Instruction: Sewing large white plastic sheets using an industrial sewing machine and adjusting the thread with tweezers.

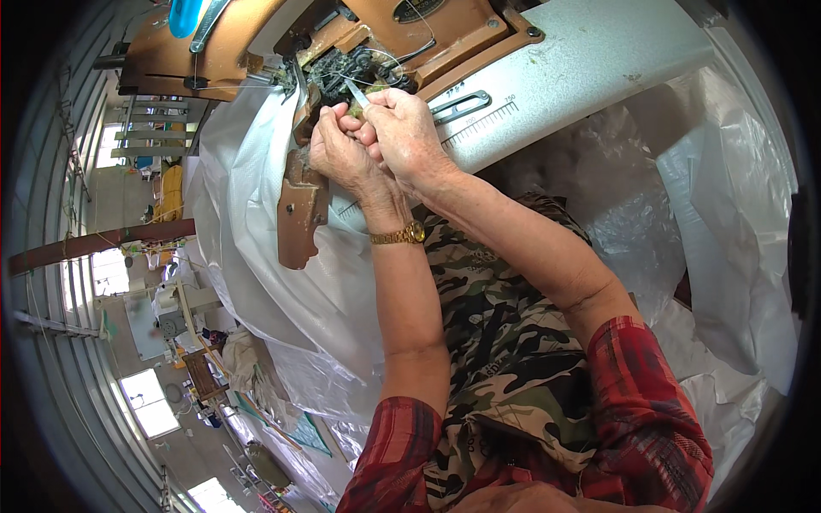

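Observation:
A brown sewing machine (457, 38) has its front opened, and its dark inner parts (338, 73) show lint and thread. My right hand (406, 132) is closed around slim silver tweezers (355, 91), whose tip points up into those parts. Close against it, my left hand (344, 154) is closed with its fingertips pinched at the lower edge of the opening; anything between them is hidden. White thread (376, 53) loops over the mechanism. A brown cover plate (301, 209) hangs below the opening, beside my left wrist.
The machine's silver-grey bed (590, 60) with a printed scale stretches to the right. White plastic sheeting (265, 231) drapes at the left, and clear sheeting (718, 197) at the right. A blue object (184, 15) sits at the top. Farther left lies a cluttered workroom with another sewing machine (184, 303).

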{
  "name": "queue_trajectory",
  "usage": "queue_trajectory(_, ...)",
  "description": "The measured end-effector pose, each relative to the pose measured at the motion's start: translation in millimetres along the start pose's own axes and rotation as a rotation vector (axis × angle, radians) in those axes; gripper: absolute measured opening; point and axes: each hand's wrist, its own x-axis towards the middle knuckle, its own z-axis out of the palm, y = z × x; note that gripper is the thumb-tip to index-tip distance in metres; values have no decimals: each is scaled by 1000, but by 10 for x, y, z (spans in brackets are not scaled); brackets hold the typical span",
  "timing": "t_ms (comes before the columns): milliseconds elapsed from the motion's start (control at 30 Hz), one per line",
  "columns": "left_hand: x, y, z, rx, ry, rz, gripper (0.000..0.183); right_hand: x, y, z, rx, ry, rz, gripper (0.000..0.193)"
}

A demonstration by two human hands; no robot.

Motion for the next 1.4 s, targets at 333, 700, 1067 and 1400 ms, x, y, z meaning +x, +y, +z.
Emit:
queue_trajectory(333,-6,13,10,37,-4,13,27,23,22,10,37,0,-16,20)
queue_trajectory(700,-16,34,26,19,8,-10,26,25,2,16,9,-14,-3,15)
queue_trajectory(1067,-49,46,45,-20,-28,-10,26,97,53,1,28,-42,-8,14)
queue_trajectory(1400,-15,22,21,33,-4,-7,27,46,-6,-15,-2,-50,19,16)
